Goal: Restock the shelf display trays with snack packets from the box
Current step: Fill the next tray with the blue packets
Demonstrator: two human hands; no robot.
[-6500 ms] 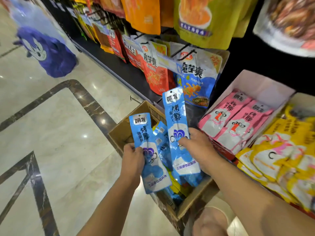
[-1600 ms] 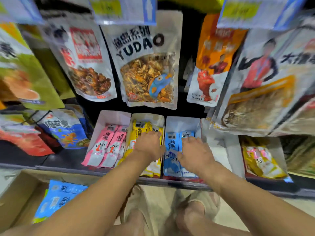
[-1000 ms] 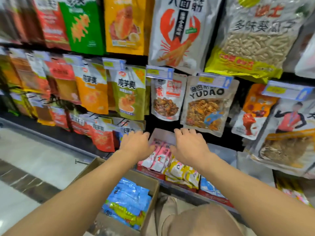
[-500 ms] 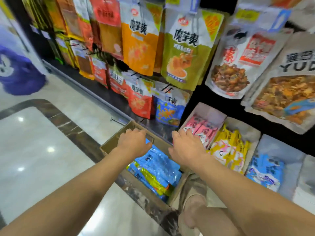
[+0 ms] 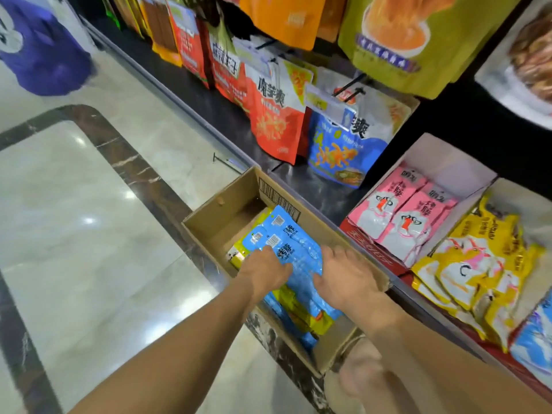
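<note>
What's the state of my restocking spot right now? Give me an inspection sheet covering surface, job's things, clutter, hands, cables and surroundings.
Surface: glossy marble floor with a dark inlay band.
Job's things: open cardboard box on the floor against the shelf, blue snack packets on top, yellow-green ones beneath; the shelf trays hold pink packets and yellow packets.
Clutter: thin dark hook near the shelf base.
Hands: left hand rests its fingers on the blue packets; right hand is spread open over the box. Neither grips anything.
Cables: nothing seen.
Surroundings: hanging snack bags above the trays; purple cartoon figure far left.
</note>
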